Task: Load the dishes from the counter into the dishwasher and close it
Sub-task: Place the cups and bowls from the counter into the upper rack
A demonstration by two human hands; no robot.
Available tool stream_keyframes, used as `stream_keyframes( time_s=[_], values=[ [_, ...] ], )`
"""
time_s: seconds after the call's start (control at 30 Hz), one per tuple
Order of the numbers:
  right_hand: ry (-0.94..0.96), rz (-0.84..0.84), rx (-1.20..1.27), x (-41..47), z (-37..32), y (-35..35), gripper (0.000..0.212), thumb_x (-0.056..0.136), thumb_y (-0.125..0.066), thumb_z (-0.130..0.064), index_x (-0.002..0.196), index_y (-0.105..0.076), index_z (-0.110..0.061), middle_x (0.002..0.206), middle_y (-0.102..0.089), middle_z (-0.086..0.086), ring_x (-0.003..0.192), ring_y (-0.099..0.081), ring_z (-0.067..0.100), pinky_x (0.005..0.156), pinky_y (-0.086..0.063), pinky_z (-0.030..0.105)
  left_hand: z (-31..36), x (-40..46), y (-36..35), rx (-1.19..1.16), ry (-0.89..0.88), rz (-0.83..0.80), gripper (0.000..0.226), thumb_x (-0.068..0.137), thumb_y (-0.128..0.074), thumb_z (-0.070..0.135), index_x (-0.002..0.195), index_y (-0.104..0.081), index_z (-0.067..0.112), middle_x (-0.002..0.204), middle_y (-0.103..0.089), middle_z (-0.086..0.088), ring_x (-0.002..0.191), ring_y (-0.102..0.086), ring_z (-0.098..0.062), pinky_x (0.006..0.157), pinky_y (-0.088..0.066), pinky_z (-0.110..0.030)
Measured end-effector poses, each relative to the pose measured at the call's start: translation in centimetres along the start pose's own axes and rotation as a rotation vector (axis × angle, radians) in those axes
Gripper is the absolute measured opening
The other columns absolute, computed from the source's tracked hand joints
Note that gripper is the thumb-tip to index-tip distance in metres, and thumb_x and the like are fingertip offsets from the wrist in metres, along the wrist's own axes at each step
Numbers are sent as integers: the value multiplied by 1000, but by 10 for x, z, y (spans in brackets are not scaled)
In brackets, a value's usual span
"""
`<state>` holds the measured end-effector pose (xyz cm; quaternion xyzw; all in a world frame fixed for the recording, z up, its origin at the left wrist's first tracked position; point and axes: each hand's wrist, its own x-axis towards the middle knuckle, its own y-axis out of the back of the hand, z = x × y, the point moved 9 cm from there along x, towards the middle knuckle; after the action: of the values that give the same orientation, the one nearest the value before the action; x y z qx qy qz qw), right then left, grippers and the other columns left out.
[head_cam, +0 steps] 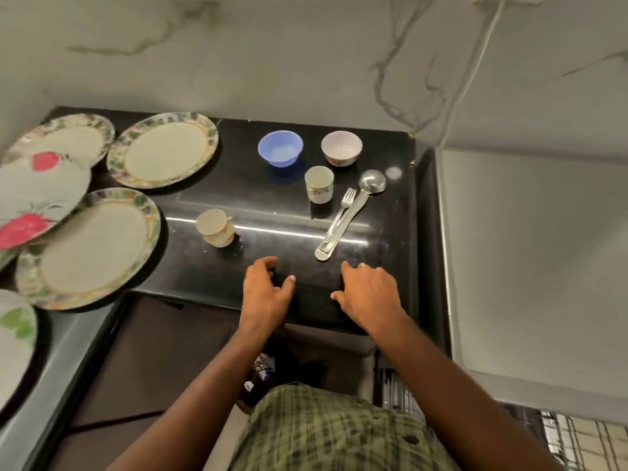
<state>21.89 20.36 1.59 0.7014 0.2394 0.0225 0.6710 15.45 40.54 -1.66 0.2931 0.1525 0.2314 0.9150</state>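
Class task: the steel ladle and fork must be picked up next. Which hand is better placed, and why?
Right. The right hand rests just below the steel ladle and fork; the left hand sits further left, holding nothing.

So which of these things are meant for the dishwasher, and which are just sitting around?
For the dishwasher: plates, blue bowl, white bowl, two cups, fork, ladle.

Just there: black counter, white cable, marble wall.

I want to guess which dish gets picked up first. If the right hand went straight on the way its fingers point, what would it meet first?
Probably the handle end of the ladle, with the fork lying against it, just beyond the right hand. Depth is unclear.
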Motion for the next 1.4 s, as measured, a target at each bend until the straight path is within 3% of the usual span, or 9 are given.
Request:
stream_keyframes(
  time_s=[0.2,0.33,0.43,0.67,0.83,0.97,1.1,1.23,1.4],
  values=[
    [4,-75,-65,9,-14,6,36,93,-74,-43,112,-69,-13,113,-72,8,107,-68,31,76,-52,38,-34,27,33,-54,172,172,99,84,-83,31,159,-23,9,159,-25,-18,147,-30,-38,122,-32,-54],
    [-15,-95,-50,10,-11,5,37,92,-74,-44,111,-70,-13,110,-73,9,105,-69,31,79,-55,41,-39,47,47,-96,237,276,121,80,-88,29,162,-2,5,166,-3,-21,154,-9,-43,128,-13,-55],
    [-19,-105,-42,8,-8,4,42,94,-71,-45,120,-65,-12,114,-71,9,112,-65,30,81,-53,41,-42,68,61,-106,250,356,130,76,-92,32,162,1,4,167,-3,-22,157,-3,-38,129,-3,-51],
    [-43,-138,-66,12,-1,-13,72,97,-61,-55,154,-41,-16,138,-60,14,123,-60,33,92,-56,46,-48,108,78,-213,255,376,79,79,-88,32,142,-40,35,140,-51,-8,127,-52,-31,110,-49,-55],
    [-18,-100,38,3,14,-22,70,101,-54,-55,161,-31,-29,165,-36,4,133,-56,32,103,-50,46,-1,85,52,-250,24,225,69,79,-88,40,135,-48,34,128,-59,2,122,-57,-21,106,-50,-41],
    [-164,29,802,-14,63,-23,48,98,-59,-57,138,-64,-32,138,-66,-8,122,-65,12,106,-52,42,63,32,-12,-305,-202,-138,58,78,-91,35,125,-57,37,117,-66,12,108,-64,-6,94,-52,-25],
    [-408,-149,1752,-51,88,-41,46,105,-49,-50,129,-69,-16,117,-76,10,104,-75,26,91,-61,40,105,-23,-88,-262,-348,-476,70,73,-95,33,134,-59,29,124,-65,7,114,-64,-8,96,-55,-25],
    [-474,-176,2120,-100,125,-62,43,104,-55,-43,128,-67,-9,106,-74,18,94,-75,29,78,-63,33,141,-74,-147,-197,-446,-701,75,70,-96,38,134,-59,34,127,-63,12,117,-64,-5,97,-55,-23],
    [-531,86,2487,-174,189,-100,40,95,-71,-25,126,-65,0,116,-68,25,88,-72,31,70,-65,32,174,-139,-206,-76,-546,-1060,72,73,-93,39,137,-61,30,124,-70,15,117,-66,-5,103,-54,-29]
  ],
)
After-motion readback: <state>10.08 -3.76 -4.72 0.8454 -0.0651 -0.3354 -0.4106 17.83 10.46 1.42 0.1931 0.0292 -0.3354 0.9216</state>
